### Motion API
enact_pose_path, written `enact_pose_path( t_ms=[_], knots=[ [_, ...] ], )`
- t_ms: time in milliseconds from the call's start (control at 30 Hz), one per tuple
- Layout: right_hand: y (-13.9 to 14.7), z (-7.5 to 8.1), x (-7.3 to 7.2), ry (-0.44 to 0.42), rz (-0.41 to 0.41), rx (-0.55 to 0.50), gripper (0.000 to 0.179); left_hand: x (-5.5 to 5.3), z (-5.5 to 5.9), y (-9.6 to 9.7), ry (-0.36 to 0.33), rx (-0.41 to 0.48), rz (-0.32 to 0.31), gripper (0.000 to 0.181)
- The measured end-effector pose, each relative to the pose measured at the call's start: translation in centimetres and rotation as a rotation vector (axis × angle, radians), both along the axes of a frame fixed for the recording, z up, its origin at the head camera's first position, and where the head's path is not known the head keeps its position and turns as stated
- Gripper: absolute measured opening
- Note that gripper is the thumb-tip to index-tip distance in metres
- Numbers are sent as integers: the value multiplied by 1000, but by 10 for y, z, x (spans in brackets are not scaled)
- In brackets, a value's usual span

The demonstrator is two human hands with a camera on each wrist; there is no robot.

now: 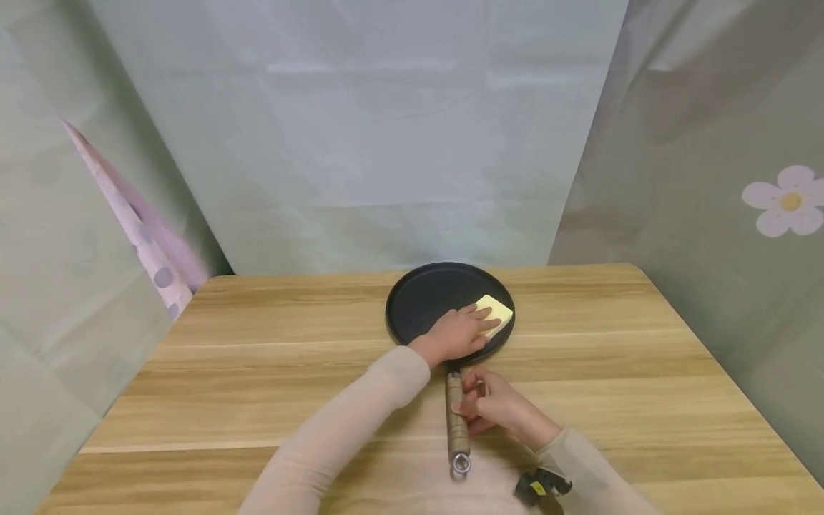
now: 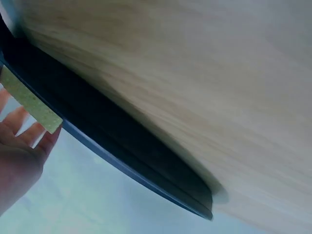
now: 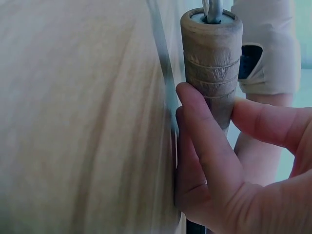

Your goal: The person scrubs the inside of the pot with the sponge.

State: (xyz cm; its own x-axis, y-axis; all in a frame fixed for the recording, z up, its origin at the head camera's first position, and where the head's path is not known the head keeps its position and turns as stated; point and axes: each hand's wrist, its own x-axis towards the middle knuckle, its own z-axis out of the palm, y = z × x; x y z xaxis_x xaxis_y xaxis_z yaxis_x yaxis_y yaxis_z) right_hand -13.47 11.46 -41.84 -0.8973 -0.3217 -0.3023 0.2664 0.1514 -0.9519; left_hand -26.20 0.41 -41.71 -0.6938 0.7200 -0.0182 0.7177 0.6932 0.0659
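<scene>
A round black frying pan lies on the wooden table, its wood-look handle pointing toward me and ending in a metal ring. My left hand reaches over the pan and presses a pale yellow sponge against its right side, fingers spread across the top. In the left wrist view, the sponge shows its thick edge under the fingertips. Lower down, my right hand holds the handle from the right. The right wrist view shows thumb and fingers on opposite sides of the handle.
The wooden table extends to both sides of the pan. Pale cloth hangs behind it, close to the pan's far rim. More cloth hangs at the left and right, with a printed flower on the right. A black device sits at my right wrist.
</scene>
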Motion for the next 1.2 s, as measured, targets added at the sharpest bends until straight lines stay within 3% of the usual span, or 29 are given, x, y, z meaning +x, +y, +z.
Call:
enact_pose_path(
  t_ms=[367,700,1033,1200],
  knots=[
    [0,-1,1,8,13,2,32,0,0,-24,-25,44,-171,47],
    [5,2,-1,-21,20,39,32,-5,-1,-39,-148,126,-243,46],
    [4,2,1,-14,11,28,33,0,-1,-60,-175,193,-234,46],
    [4,1,1,-15,6,22,33,-1,-1,-72,-182,209,-183,47]
  ],
)
